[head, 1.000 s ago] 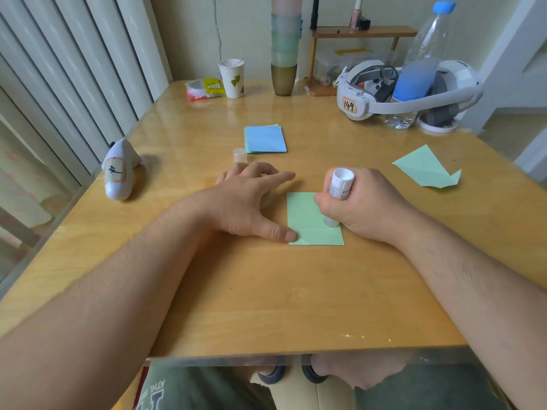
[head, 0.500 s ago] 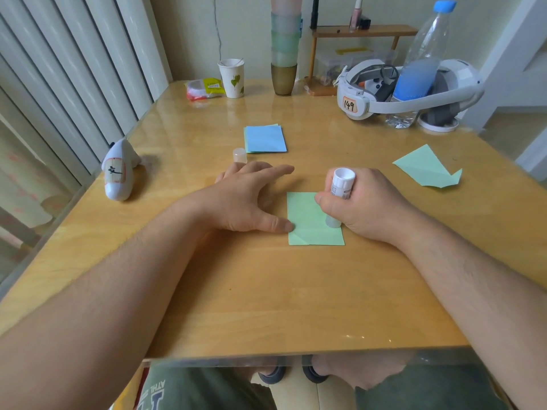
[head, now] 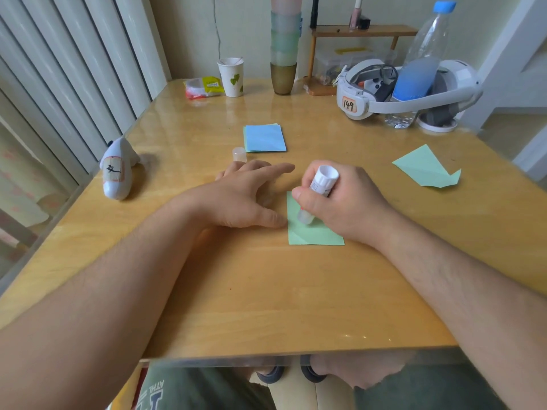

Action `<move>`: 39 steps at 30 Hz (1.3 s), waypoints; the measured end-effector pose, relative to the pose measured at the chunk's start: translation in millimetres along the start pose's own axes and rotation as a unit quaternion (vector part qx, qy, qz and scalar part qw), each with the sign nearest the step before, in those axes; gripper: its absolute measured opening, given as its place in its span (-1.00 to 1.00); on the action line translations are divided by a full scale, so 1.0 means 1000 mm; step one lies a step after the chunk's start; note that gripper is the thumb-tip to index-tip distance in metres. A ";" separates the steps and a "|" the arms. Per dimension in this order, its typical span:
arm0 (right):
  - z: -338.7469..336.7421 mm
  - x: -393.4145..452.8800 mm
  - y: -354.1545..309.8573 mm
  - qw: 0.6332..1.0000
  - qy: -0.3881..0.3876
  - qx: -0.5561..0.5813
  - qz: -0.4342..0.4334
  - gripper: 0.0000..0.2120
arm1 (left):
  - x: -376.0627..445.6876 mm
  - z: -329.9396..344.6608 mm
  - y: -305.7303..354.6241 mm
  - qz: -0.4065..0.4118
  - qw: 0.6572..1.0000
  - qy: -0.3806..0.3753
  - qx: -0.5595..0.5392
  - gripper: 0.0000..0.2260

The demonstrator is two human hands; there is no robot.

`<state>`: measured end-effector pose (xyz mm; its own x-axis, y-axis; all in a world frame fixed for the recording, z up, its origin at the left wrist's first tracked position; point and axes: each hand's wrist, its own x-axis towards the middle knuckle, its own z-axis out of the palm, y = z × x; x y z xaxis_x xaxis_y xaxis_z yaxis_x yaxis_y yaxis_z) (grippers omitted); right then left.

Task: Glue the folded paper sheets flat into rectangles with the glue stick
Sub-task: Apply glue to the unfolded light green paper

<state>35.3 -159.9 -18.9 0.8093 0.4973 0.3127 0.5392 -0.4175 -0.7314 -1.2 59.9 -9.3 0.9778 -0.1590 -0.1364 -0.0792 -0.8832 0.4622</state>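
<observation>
A green folded paper rectangle [head: 310, 235] lies flat on the wooden table [head: 266, 291]. My right hand [head: 343, 202] grips the white glue stick [head: 321, 184], tilted, with its lower tip down on the green paper. My left hand [head: 245, 199] lies flat on the table with fingers spread, its thumb tip touching the paper's left edge. A stack of blue folded rectangles [head: 264, 138] sits farther back. A green folded sheet with pointed flaps [head: 426, 170] lies to the right. The glue stick's cap [head: 239, 154] stands just beyond my left fingers.
A white controller [head: 117, 173] lies at the left edge. At the back stand a paper cup [head: 232, 76], a snack packet [head: 204, 87], stacked cups [head: 283, 48], a small wooden shelf [head: 355, 34], a white headset [head: 399, 90] and a water bottle [head: 426, 48].
My right hand has shifted the glue stick slightly left across the green paper and tilted it more. My left hand has stayed at the paper's left edge.
</observation>
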 end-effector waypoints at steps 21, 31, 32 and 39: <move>-0.010 -0.002 0.001 0.996 -0.062 -0.052 0.029 -0.73 | 0.005 0.005 0.003 -0.015 0.998 0.054 0.007 -0.26; -0.026 -0.008 0.011 0.996 -0.055 -0.056 0.045 -0.71 | 0.008 0.008 -0.004 0.005 0.998 0.050 0.040 -0.29; -0.026 -0.008 0.011 0.996 -0.055 -0.057 0.044 -0.72 | 0.008 0.008 -0.005 0.006 0.998 0.049 0.039 -0.28; -0.026 -0.007 0.011 0.996 -0.052 -0.066 0.042 -0.71 | 0.008 0.008 -0.005 0.004 0.998 0.049 0.033 -0.23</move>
<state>41.3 -187.7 -13.5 0.8278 0.5299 0.1839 0.5019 -0.5534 -0.6647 5.4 59.7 -19.8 0.9911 -0.1248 -0.0456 -0.0960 -0.9099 0.4035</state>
